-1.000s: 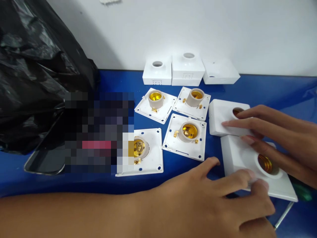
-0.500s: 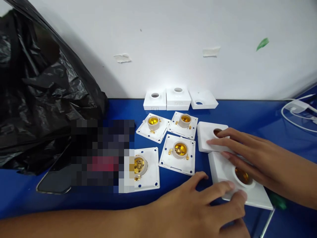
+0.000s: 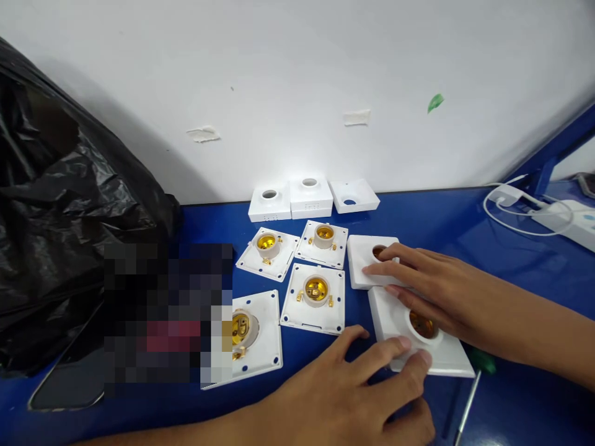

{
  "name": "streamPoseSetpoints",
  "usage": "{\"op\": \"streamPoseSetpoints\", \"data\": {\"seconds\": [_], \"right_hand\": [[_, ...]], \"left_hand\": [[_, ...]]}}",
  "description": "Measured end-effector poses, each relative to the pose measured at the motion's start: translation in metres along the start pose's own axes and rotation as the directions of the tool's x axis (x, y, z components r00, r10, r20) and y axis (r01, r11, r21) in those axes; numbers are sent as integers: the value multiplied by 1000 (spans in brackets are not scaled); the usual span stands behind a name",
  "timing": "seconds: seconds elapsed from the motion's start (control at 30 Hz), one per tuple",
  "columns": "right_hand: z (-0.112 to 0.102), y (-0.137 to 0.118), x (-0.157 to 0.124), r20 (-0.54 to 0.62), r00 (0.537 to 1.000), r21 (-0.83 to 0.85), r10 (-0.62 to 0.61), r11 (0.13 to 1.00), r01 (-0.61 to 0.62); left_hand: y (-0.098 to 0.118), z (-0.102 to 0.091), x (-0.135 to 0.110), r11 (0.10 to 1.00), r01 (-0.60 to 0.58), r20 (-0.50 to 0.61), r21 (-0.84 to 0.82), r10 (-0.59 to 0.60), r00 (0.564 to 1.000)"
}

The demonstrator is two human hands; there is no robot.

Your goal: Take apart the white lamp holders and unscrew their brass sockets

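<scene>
My right hand (image 3: pixel 421 282) lies flat with fingers stretched across two assembled white lamp sockets: the far one (image 3: pixel 365 260) and the near one (image 3: pixel 441 353). My left hand (image 3: pixel 367 390) reaches in from the bottom, its fingertips resting on the near socket's front edge, fingers apart. Several open socket bases with brass fittings lie to the left, among them one (image 3: pixel 316 298) at the centre, one (image 3: pixel 268 253) behind it and one (image 3: pixel 258 334) at the front.
Three white covers (image 3: pixel 309 197) line the wall at the back of the blue table (image 3: pixel 441 223). A black plastic bag (image 3: pixel 60 223) fills the left. A green-handled screwdriver (image 3: pixel 474 384) lies at the right front. A white cable and power strip (image 3: pixel 567 220) sit far right.
The view has tilted up and pulled back, showing more wall and the power strip. Both hands stay on the two assembled sockets with hardly any shift.
</scene>
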State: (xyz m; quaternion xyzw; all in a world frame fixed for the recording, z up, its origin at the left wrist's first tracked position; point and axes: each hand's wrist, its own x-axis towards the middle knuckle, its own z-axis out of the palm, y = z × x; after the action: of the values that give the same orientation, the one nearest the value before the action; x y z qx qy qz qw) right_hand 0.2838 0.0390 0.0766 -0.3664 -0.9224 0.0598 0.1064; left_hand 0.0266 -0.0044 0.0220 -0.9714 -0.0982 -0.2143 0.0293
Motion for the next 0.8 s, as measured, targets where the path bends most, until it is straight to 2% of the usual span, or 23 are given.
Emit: {"op": "streamPoseSetpoints", "data": {"seconds": [0.23,0.63,0.8], "right_hand": [[-13,-10,8,27,1000,23,-15,1000,14],[-10,-8,11,56,998,43,22,999,-24],[-8,-8,11,28,999,49,19,999,-21]], "left_hand": [[-6,0,1,999,-38,-28,0,38,999],[-6,2,3,999,-31,-83,13,32,996],[-7,5,3,999,-31,-113,40,36,993]]}}
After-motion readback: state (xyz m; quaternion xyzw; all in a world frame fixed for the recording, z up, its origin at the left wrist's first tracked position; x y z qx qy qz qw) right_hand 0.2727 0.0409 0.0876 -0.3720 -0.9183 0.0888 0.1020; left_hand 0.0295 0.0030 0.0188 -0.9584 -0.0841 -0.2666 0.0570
